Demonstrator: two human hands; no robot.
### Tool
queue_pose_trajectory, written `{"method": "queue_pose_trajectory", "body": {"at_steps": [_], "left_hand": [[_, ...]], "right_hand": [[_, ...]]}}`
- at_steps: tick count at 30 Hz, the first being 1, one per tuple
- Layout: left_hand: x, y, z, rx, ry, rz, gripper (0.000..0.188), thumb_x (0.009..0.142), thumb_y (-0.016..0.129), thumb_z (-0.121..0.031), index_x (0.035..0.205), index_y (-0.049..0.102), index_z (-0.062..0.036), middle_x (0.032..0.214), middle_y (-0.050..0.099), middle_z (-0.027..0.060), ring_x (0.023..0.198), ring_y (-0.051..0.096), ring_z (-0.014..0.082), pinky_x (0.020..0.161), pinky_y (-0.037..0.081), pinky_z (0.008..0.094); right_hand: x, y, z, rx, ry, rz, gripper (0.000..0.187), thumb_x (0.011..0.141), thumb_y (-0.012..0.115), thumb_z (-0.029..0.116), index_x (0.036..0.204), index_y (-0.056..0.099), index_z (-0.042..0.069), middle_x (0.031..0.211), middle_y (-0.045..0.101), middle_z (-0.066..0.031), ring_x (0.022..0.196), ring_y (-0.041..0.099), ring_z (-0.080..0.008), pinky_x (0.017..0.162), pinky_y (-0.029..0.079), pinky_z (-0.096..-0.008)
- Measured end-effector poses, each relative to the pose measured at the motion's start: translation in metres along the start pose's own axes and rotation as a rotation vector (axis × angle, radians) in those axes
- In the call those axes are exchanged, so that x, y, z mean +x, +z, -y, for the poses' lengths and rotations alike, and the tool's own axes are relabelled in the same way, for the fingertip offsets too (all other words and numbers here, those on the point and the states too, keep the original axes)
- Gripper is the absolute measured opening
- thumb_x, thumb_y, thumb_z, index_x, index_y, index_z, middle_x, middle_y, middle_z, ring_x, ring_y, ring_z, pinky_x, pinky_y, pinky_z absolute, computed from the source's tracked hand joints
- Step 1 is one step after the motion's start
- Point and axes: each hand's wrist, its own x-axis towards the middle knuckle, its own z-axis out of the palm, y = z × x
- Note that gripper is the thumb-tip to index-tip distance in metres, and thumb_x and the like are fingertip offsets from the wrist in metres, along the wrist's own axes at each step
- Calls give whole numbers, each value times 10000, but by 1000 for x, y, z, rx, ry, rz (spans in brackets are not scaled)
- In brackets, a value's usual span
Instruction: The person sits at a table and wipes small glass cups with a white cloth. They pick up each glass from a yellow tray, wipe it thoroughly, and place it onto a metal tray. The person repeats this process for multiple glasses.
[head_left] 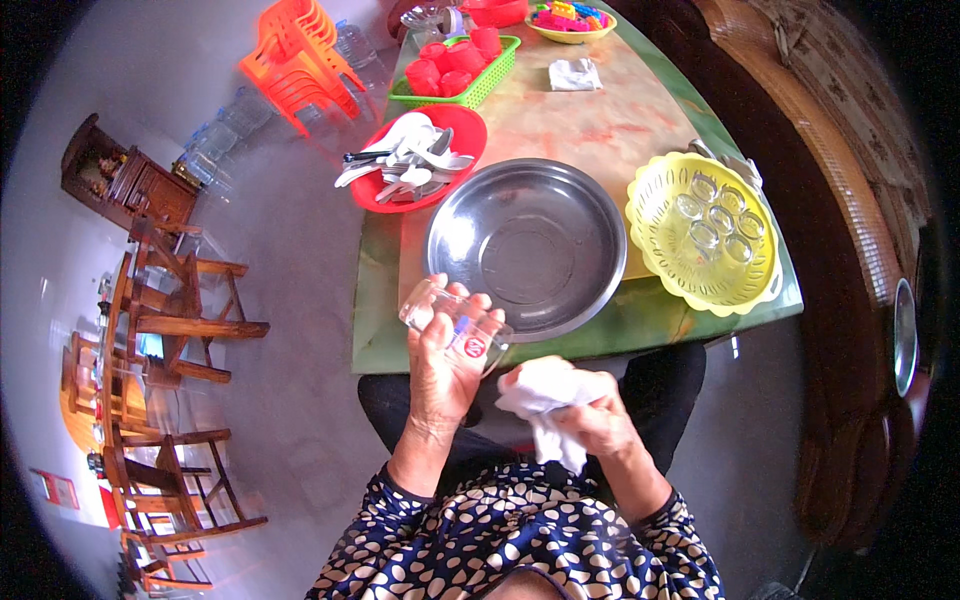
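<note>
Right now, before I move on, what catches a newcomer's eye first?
The shiny steel basin near the picture's centre. On the wearer's side of it, the left hand holds a clear glass, the right hand a white cloth. Orange stacked chairs stand at the upper left.

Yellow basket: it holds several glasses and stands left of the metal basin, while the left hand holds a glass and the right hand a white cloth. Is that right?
Not quite: the head view shows the yellow basket to the right of the metal basin. It does hold several glasses, and the left hand holds a glass, the right hand a white cloth.
</note>
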Motion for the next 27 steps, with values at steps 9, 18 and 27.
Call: {"method": "queue_pose_trajectory", "body": {"at_steps": [9, 18, 27], "left_hand": [[-15, 11, 18, 174, 17, 15, 527, 870, 597, -362, 1243, 392, -51, 1056, 522, 36, 960, 537, 126, 856, 455, 283], [-17, 22, 9, 58, -37, 100, 635, 712, 707, -196, 1260, 418, -58, 1152, 516, 58, 1068, 514, 186, 940, 426, 334], [0, 1, 13, -40, 58, 171, 514, 920, 509, -245, 1356, 338, -33, 1317, 438, 157, 1190, 444, 276, 1026, 359, 406]], "right_hand": [[37, 43, 7, -1522, -635, -256, 552, 622, 647, 141, 1165, 555, 119, 1234, 484, -129, 1121, 423, -336, 921, 325, -452], [65, 28, 27, -757, -185, -125, 363, 942, 417, 250, 1219, 483, 24, 1133, 538, -168, 1080, 506, -310, 880, 420, -375], [51, 59, 5, -1583, -623, -98, 610, 642, 599, 52, 1244, 507, 78, 1261, 445, -184, 1130, 449, -384, 922, 381, -493]]}}
